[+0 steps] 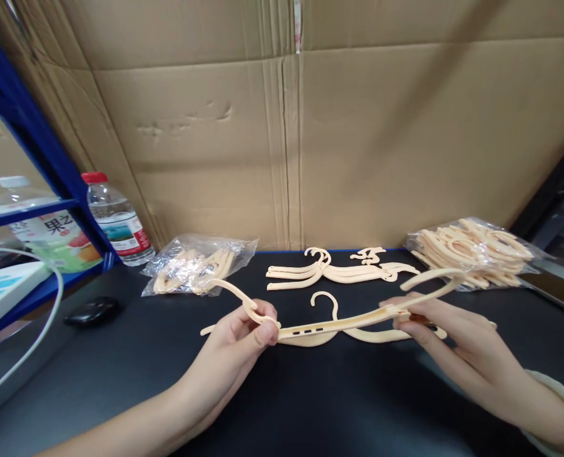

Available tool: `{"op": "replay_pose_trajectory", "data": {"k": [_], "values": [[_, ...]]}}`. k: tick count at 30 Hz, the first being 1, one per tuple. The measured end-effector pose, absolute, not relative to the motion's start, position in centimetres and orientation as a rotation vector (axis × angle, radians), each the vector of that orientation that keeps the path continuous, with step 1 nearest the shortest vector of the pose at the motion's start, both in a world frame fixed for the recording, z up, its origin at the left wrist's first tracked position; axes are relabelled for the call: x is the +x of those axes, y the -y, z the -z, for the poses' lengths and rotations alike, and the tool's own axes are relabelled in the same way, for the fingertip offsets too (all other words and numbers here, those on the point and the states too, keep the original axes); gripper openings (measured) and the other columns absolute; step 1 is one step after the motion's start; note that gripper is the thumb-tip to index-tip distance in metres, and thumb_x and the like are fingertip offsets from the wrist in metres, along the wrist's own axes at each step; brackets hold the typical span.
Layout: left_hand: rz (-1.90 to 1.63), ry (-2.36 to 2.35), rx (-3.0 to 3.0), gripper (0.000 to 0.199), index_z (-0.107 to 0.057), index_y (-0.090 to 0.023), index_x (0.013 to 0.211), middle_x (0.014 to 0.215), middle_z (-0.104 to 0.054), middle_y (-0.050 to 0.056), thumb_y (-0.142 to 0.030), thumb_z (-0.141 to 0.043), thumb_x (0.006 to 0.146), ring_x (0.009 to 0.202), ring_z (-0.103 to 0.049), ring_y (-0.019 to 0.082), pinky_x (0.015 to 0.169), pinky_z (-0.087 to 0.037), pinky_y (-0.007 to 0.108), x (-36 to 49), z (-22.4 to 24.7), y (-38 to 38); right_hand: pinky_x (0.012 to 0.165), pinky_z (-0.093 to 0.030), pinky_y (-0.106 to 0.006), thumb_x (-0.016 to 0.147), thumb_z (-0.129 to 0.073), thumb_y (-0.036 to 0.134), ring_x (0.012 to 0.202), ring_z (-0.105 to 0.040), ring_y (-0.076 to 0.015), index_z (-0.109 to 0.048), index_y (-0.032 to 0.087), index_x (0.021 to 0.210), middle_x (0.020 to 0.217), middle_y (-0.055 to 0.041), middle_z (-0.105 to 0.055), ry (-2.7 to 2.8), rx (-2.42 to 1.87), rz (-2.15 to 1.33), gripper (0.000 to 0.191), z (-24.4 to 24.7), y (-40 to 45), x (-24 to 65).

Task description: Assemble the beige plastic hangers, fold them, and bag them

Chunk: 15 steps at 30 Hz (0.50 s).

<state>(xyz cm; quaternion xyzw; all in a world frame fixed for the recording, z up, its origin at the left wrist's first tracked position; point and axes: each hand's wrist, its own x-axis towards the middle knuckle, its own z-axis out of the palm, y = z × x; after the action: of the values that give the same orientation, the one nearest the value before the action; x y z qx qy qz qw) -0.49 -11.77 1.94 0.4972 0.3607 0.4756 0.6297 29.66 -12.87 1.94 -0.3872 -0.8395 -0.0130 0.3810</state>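
Note:
Between my two hands a beige plastic hanger bar [329,328] with small dark slots is held just above the table. My left hand [243,336] pinches its left end, where a curved beige piece [234,290] sticks up past the fingers. Closed on the bar's right end is my right hand [453,336]; another curved beige piece [434,291] rises over it. How these pieces join is partly hidden by the fingers. Just behind the bar lies a beige hanger [327,299], its hook pointing away from me.
Farther back lie several stacked beige hangers [295,273] and small loose beige pieces [370,255]. Clear bags of beige parts stand left [198,260] and right [476,247]. A black mouse [92,311], a water bottle [120,222] and a white cable [56,304] are on the left.

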Motion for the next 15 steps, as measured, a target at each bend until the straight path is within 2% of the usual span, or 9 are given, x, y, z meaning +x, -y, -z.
{"op": "replay_pose_trajectory", "data": {"k": [5,9,15], "values": [[-1.054,-0.706,1.159,0.014,-0.058,-0.021,0.085,0.089,-0.051,0.0,-0.032,-0.065,0.086,0.079,-0.044,0.013,0.078,-0.037,0.026,-0.71,-2.29,12.07,0.076,-0.052,-0.024,0.093,-0.051,0.018,0.09,-0.066,-0.0162,-0.055,0.023,0.113,0.099,-0.0036,-0.068,2.143,-1.007,0.09,0.022,-1.49,12.78,30.13],[-0.987,-0.631,1.142,0.013,-0.056,-0.02,0.085,0.101,-0.054,0.003,-0.03,-0.065,0.086,0.091,-0.048,0.016,0.083,-0.041,0.029,-0.66,-2.59,12.19,0.081,-0.053,-0.024,0.092,-0.05,0.017,0.093,-0.067,-0.0156,-0.056,0.024,0.111,0.104,-0.0027,-0.07,2.153,-0.992,0.118,0.021,-1.16,12.86,30.22],[-0.933,-0.522,1.114,0.013,-0.054,-0.018,0.084,0.098,-0.056,0.004,-0.027,-0.063,0.088,0.088,-0.056,0.017,0.083,-0.044,0.033,-0.7,-2.8,12.24,0.084,-0.053,-0.024,0.091,-0.051,0.017,0.095,-0.067,-0.0156,-0.058,0.024,0.109,0.105,-0.002,-0.071,2.15,-0.969,0.161,0.02,-1.24,12.94,30.07]]}}
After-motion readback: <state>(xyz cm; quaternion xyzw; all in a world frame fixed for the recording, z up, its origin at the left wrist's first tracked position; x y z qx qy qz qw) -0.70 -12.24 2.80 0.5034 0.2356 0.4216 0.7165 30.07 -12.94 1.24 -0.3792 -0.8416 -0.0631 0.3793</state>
